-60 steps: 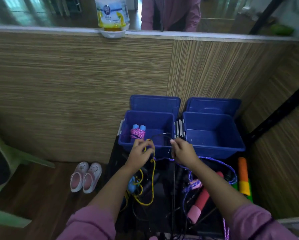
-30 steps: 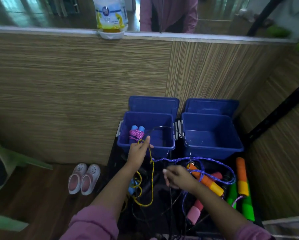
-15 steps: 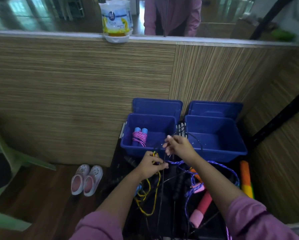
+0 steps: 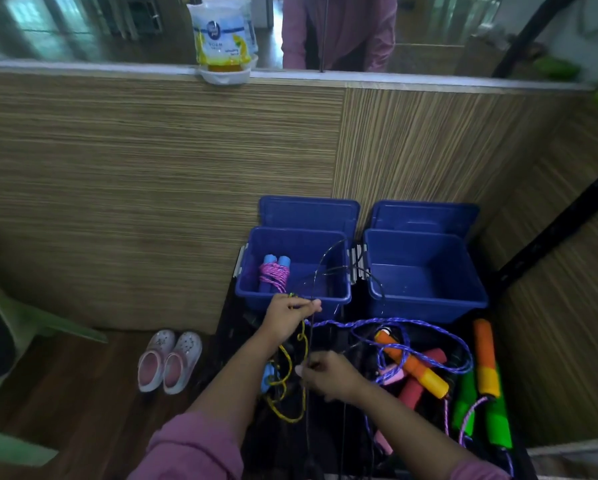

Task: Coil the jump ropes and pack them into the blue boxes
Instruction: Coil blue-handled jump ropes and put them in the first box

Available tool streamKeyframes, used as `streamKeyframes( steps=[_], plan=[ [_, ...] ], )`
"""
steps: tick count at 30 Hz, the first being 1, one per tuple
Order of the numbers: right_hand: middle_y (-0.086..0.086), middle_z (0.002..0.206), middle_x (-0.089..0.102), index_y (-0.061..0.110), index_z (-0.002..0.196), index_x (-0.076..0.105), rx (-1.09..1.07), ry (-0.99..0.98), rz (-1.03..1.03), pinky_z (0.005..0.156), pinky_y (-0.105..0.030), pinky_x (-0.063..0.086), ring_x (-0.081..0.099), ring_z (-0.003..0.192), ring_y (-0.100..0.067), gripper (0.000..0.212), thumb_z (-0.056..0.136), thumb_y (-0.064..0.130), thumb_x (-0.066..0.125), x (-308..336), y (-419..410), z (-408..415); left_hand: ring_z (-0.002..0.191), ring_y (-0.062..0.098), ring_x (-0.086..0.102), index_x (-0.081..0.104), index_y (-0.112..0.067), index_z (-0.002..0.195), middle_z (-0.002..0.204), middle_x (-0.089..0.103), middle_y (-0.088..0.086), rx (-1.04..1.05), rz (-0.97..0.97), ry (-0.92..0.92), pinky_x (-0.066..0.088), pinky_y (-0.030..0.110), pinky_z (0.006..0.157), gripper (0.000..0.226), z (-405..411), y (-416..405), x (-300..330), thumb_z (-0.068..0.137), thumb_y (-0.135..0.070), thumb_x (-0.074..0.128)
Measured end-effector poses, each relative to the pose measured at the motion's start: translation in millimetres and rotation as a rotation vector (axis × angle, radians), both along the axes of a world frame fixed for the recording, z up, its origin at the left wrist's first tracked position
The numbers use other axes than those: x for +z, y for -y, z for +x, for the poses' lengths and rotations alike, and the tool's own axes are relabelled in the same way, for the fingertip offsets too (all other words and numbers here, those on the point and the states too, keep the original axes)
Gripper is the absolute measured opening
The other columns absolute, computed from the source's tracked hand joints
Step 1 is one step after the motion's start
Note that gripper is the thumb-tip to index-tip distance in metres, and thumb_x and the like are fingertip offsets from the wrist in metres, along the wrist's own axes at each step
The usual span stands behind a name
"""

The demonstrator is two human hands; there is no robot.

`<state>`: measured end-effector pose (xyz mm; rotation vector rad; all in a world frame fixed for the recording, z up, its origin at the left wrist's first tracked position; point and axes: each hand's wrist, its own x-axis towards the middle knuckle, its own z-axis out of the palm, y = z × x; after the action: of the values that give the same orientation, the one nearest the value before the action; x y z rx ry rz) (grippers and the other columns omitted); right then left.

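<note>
My left hand (image 4: 288,315) pinches a thin black rope (image 4: 310,355) and a strand of the yellow rope (image 4: 292,386) just at the near rim of the left blue box (image 4: 256,299). My right hand (image 4: 328,377), at 5 o'clock from the left one, has its fingers curled on the same black rope lower down, so the rope runs taut between my 2 hands and loops up over the box at 12 o'clock.

I count 2 open blue boxes side by side, each with its lid propped behind it against the wood panel wall (image 4: 152,185). The left box holds 1 coiled pink rope (image 4: 273,277) with 2 blue handles, at 11 o'clock from my left hand. The right blue box (image 4: 477,296) shows only its bare floor.

At 3 o'clock from my right hand a purple rope (image 4: 411,323) sprawls over the pile on the dark surface (image 4: 231,327), with 2 orange and yellow handles (image 4: 415,368), 2 green handles (image 4: 463,400) and 1 red foam handle (image 4: 411,388); more may be buried. A small blue handle (image 4: 265,377) lies by the yellow rope.

The boxes touch the wall at their far edge, and the right wall panel closes in at 3 o'clock. At 9 o'clock the wooden floor (image 4: 65,393) lies open, with 1 pair of pink clogs (image 4: 169,360).
</note>
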<state>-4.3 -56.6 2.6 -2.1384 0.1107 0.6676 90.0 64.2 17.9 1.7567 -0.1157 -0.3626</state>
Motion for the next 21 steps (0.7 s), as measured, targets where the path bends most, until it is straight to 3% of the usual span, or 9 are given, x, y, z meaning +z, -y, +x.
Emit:
streamKeyframes(
  steps=[3, 6, 9, 11, 14, 16, 21],
  plan=[
    [0.003, 0.053, 0.061, 0.021, 0.075, 0.047, -0.107, 0.032, 0.108, 0.047, -0.026, 0.044, 0.064, 0.05, -0.011, 0.025, 0.099, 0.029, 0.045, 5, 2, 2, 0.08, -0.011, 0.063, 0.076, -0.002, 0.092, 0.09, 0.072, 0.002, 0.057, -0.041, -0.02, 0.041, 0.003, 0.074, 0.023, 2, 0, 6, 0.091, -0.022, 0.064],
    [0.001, 0.051, 0.052, 0.021, 0.081, 0.05, -0.203, 0.144, 0.094, 0.039, -0.023, 0.041, 0.057, 0.042, -0.014, 0.022, 0.101, 0.027, 0.042, 18, 21, 10, 0.096, 0.002, 0.059, 0.071, -0.012, 0.105, 0.099, 0.066, -0.007, 0.118, -0.025, -0.034, 0.041, 0.011, 0.079, 0.025, 6, -4, 6, 0.096, -0.03, 0.055],
    [-0.001, 0.072, 0.06, 0.02, 0.09, 0.06, -0.24, 0.308, -0.031, 0.06, -0.025, 0.041, 0.056, 0.066, -0.016, 0.022, 0.1, 0.029, 0.043, 33, 39, 24, 0.076, 0.012, 0.049, 0.054, -0.019, 0.108, 0.092, 0.053, 0.0, 0.174, 0.022, -0.056, 0.038, 0.024, 0.065, 0.013, 6, -8, 1, 0.102, -0.019, 0.043],
    [-0.005, 0.085, 0.064, 0.016, 0.102, 0.065, -0.275, 0.357, -0.08, 0.066, -0.025, 0.036, 0.057, 0.082, -0.02, 0.026, 0.1, 0.031, 0.044, 48, 51, 35, 0.06, 0.015, 0.04, 0.046, -0.025, 0.104, 0.087, 0.053, 0.004, 0.231, 0.01, -0.076, 0.033, 0.028, 0.056, 0.023, 6, -10, -5, 0.1, -0.005, 0.036],
    [-0.015, 0.097, 0.069, 0.019, 0.109, 0.063, -0.247, 0.41, -0.291, 0.072, -0.032, 0.041, 0.061, 0.095, -0.034, 0.029, 0.099, 0.038, 0.043, 64, 74, 50, 0.057, 0.015, 0.041, 0.045, -0.024, 0.094, 0.092, 0.061, 0.009, 0.345, -0.01, -0.157, 0.032, 0.029, 0.052, 0.028, 5, -15, -11, 0.095, 0.002, 0.036],
    [-0.016, 0.1, 0.068, 0.023, 0.107, 0.06, -0.214, 0.42, -0.45, 0.075, -0.039, 0.048, 0.06, 0.098, -0.038, 0.029, 0.099, 0.042, 0.04, 73, 89, 57, 0.059, 0.015, 0.046, 0.048, -0.02, 0.098, 0.101, 0.065, 0.009, 0.354, 0.035, -0.189, 0.033, 0.027, 0.051, 0.02, 5, -20, -13, 0.095, -0.002, 0.04],
    [-0.011, 0.112, 0.065, 0.028, 0.115, 0.06, -0.08, 0.306, -0.802, 0.073, -0.035, 0.044, 0.059, 0.104, -0.034, 0.033, 0.098, 0.045, 0.037, 84, 106, 55, 0.066, 0.015, 0.052, 0.055, -0.02, 0.096, 0.104, 0.07, 0.004, 0.338, 0.007, -0.197, 0.038, 0.023, 0.049, 0.015, 1, -26, -11, 0.096, -0.008, 0.046]
  ],
)
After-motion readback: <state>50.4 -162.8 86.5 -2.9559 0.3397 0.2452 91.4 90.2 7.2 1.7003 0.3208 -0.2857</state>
